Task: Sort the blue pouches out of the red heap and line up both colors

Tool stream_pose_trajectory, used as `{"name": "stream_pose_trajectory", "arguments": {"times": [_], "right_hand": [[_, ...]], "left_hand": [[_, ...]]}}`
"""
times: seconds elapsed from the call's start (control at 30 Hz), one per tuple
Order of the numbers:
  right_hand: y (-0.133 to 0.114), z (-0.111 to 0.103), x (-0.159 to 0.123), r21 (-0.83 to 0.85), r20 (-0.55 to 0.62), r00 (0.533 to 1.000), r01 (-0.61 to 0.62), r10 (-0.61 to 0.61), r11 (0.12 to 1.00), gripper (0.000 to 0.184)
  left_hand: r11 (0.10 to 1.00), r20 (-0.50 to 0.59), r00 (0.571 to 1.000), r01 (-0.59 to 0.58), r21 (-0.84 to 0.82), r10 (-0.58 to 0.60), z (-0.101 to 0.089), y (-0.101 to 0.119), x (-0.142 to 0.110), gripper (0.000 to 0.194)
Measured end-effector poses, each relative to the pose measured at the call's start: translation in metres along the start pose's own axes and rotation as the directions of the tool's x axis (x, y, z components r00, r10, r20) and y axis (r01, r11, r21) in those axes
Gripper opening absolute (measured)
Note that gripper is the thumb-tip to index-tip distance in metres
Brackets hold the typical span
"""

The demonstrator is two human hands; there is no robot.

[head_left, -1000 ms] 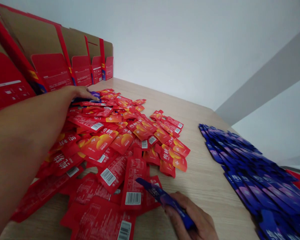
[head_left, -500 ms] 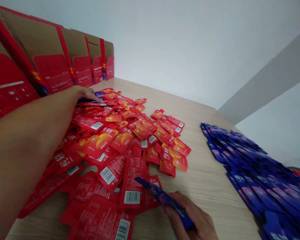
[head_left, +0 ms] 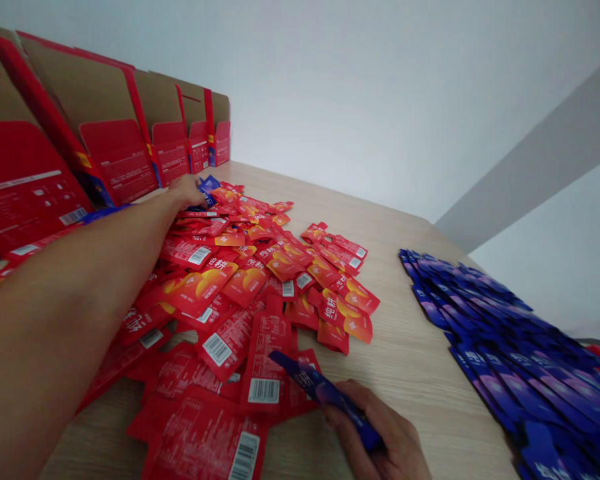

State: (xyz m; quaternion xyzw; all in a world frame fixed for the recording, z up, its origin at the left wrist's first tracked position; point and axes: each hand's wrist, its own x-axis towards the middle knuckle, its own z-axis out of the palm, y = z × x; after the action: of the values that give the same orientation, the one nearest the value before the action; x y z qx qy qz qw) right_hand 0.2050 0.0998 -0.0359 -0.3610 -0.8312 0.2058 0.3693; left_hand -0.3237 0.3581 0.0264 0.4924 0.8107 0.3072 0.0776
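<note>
Red-orange sachets (head_left: 260,280); blue sachets (head_left: 505,333); red boxes (head_left: 115,157), seemingly brown-lined

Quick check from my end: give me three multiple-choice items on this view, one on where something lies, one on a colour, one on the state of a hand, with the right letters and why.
1. Where do the blue sachets lie in a mass?
A. On the table's right side
B. Inside the cartons
C. Under the left arm

2. What colour is the sachet at the left hand?
A. Green
B. Blue
C. White

3. What is the right hand doing?
A. Lying flat and empty
B. Lifting a carton
C. Holding a blue sachet

Answers:
1 A: they cover the wooden table at the right, apart from the red sachets.
2 B: a far blue sachet pokes out at its fingertips, before the red cartons.
3 C: its grip closes on the near blue sachet.
</note>
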Motion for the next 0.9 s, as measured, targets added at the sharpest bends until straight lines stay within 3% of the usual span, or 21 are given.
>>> {"name": "stream_pose_trajectory", "arguments": {"times": [0.1,0.2,0.33,0.43,0.53,0.6,0.67,0.77,0.83,0.9], "right_hand": [[0.000,0.000,0.002,-0.003,0.034,0.999,0.012,-0.012,1.000,0.016],[-0.002,0.004,0.001,0.019,-0.027,0.999,-0.019,0.019,1.000,0.019],[-0.008,0.007,0.004,0.054,-0.040,0.998,-0.046,0.048,0.998,0.020],[-0.016,0.007,0.011,0.078,0.000,0.999,-0.036,0.036,0.996,0.023],[-0.025,0.000,0.018,0.104,0.016,0.998,-0.061,0.059,0.993,0.026],[-0.028,-0.011,0.017,0.104,-0.027,0.995,-0.089,0.092,0.991,0.025],[-0.027,-0.030,0.008,0.031,-0.103,0.992,-0.075,0.078,0.997,0.024],[-0.015,-0.059,-0.021,-0.240,-0.192,0.980,0.012,-0.060,0.971,0.029],[-0.005,-0.070,-0.045,-0.428,-0.158,0.980,0.042,-0.120,0.903,0.034],[-0.001,-0.073,-0.066,-0.532,-0.046,0.996,0.043,-0.079,0.846,0.037]], "left_hand": [[0.992,-0.109,0.986,0.126,-0.009,-0.127,-0.008,0.008,-0.016,0.040],[0.986,-0.190,0.968,0.154,-0.064,-0.164,-0.030,0.016,-0.032,0.037],[0.987,-0.264,0.956,0.094,-0.133,-0.127,-0.066,0.035,-0.057,0.037],[0.979,-0.227,0.974,-0.022,-0.204,-0.026,-0.082,0.065,-0.089,0.038],[0.942,-0.130,0.981,-0.174,-0.287,0.142,-0.081,0.103,-0.143,0.038],[0.897,-0.030,0.952,-0.299,-0.327,0.306,-0.072,0.126,-0.191,0.035],[0.858,0.119,0.884,-0.395,-0.329,0.452,-0.059,0.143,-0.246,0.032],[0.863,0.380,0.782,-0.388,-0.324,0.494,-0.034,0.157,-0.328,0.030],[0.877,0.533,0.700,-0.331,-0.348,0.475,-0.018,0.161,-0.376,0.030],[0.906,0.648,0.637,-0.234,-0.353,0.417,-0.006,0.163,-0.412,0.032]]}}
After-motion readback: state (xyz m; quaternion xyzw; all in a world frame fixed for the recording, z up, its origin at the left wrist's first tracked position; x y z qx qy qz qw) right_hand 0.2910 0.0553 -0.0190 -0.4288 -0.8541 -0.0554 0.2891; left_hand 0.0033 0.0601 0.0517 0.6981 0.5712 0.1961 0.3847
